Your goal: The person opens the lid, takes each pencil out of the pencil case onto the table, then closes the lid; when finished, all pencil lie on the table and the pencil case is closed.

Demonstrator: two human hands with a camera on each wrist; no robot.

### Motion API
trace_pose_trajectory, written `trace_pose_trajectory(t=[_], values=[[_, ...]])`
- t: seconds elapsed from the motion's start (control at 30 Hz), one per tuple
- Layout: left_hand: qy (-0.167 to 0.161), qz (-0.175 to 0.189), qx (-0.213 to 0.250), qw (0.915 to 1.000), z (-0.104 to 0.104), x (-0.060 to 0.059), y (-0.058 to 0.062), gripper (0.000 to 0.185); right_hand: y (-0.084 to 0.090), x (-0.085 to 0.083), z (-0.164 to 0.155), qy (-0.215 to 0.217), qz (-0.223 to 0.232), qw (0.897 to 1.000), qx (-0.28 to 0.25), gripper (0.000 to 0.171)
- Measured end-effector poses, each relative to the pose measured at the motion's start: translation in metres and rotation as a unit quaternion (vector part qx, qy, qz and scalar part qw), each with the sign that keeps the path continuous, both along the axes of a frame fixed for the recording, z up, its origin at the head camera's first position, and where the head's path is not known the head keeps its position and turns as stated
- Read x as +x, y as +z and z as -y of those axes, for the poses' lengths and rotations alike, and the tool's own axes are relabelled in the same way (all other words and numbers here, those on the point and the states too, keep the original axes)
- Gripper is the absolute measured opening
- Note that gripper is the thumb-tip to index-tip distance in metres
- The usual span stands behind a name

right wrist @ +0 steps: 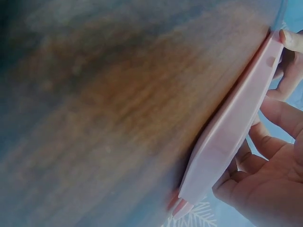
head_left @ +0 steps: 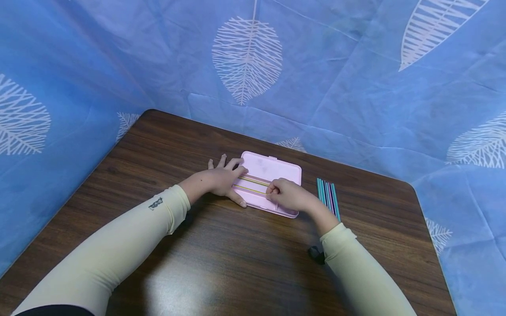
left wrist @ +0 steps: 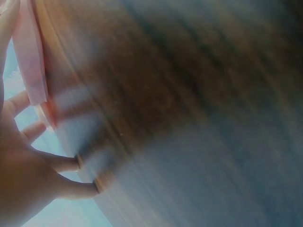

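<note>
A flat pink pencil case lies open on the brown table. Two thin yellow-green pencils lie lengthwise inside it. My left hand rests flat on the case's left end, fingers straight and spread, thumb along the front edge. My right hand sits over the case's right part, its fingers curled and pinching the end of the nearer pencil. In the left wrist view the case shows blurred beside my fingers. The right wrist view shows the case's edge and my right hand behind it.
A small bunch of teal and purple pencils lies on the table just right of the case. Blue leaf-print cloth hangs round the back and sides. The table's right edge runs past.
</note>
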State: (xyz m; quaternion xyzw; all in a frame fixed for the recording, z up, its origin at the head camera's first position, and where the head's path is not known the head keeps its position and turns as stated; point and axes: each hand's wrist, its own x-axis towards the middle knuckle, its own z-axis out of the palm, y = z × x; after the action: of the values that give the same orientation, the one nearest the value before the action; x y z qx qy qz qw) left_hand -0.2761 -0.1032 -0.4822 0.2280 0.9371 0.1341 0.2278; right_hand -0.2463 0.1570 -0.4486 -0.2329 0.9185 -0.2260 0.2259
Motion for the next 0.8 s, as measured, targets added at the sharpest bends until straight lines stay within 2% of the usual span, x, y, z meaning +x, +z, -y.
trace_pose_trajectory(t=[0.2,0.37,0.8], values=[[0.003,0.012,0.000,0.9999,-0.001,-0.002,0.002,0.128,0.000,-0.001,0.000,0.008,-0.003,1.000,-0.012,0.011],[0.010,0.014,-0.004,0.9998,-0.001,0.003,0.009,0.121,0.001,-0.001,0.000,0.029,-0.008,0.999,-0.025,0.012],[0.005,0.011,-0.006,0.9999,-0.003,0.007,0.011,0.118,0.004,0.000,0.001,0.052,-0.024,0.998,-0.003,0.017]])
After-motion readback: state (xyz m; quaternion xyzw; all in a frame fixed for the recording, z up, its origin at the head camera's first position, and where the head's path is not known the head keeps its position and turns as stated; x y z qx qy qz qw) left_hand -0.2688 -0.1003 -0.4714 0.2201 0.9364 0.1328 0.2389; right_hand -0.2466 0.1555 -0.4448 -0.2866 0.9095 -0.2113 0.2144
